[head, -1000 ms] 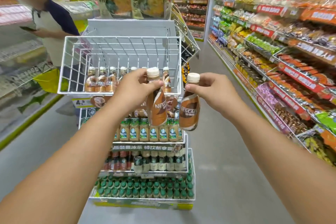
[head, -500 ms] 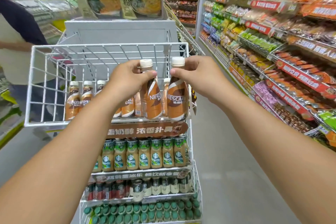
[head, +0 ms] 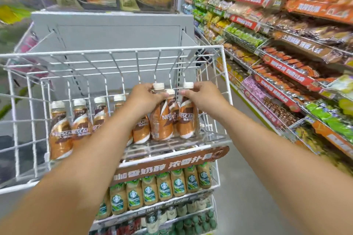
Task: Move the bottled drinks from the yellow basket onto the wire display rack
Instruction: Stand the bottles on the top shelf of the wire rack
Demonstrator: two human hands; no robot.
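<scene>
My left hand (head: pixel 144 99) grips the neck of a brown Nescafé bottle (head: pixel 161 120) that stands upright on the top shelf of the white wire display rack (head: pixel 118 57). My right hand (head: pixel 200 95) holds a second Nescafé bottle (head: pixel 188 122) by its neck, just to the right, its base on the same shelf. A third bottle (head: pixel 174 118) stands between and behind them. A row of several more bottles (head: pixel 80 126) lines the shelf to the left. The yellow basket is out of view.
Lower rack tiers hold green-labelled Starbucks bottles (head: pixel 162 189) and dark bottles below. A brown price banner (head: pixel 168 166) runs along the shelf front. Snack shelves (head: pixel 286 63) line the aisle on the right. Grey floor (head: pixel 248 196) lies between rack and shelves.
Both hands have moved forward and down over the rack's front rail, bringing the two bottles to rest on the top shelf. The view has closed in on the rack.
</scene>
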